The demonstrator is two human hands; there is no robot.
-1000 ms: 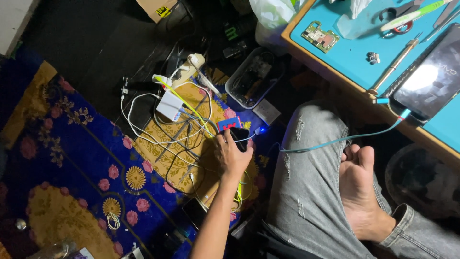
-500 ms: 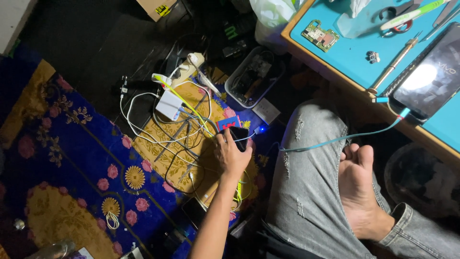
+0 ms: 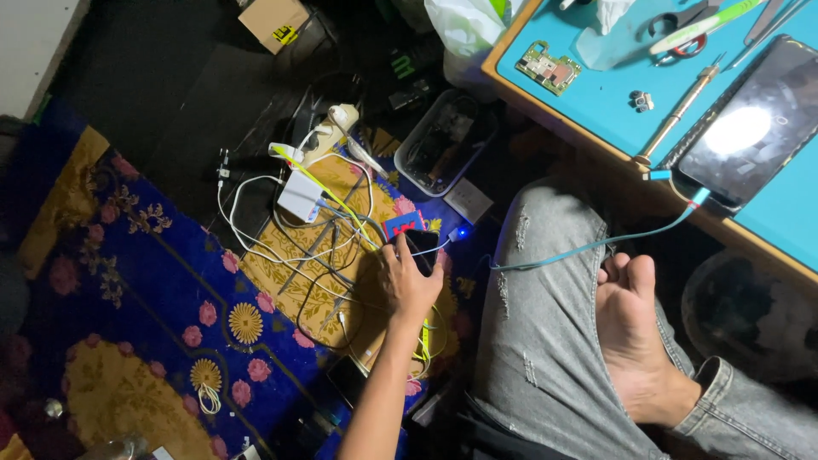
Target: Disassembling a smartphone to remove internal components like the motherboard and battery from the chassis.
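Left hand (image 3: 409, 285): centre of frame, fingers curled around a small dark phone (image 3: 422, 250) on the carpet (image 3: 153, 281).
Phone: likely light, rigid, smooth, fragile; best held by its long edges.
Around: tangled white cables (image 3: 281, 247) upper left; turquoise cable (image 3: 596, 243) right.
Right hand: unseen.

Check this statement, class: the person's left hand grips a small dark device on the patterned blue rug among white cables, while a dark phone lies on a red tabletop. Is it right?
One detail is wrong: the tabletop is turquoise, not red. The head view shows the left hand gripping the small dark device on the patterned blue rug among white cables, and the dark phone on that turquoise surface.
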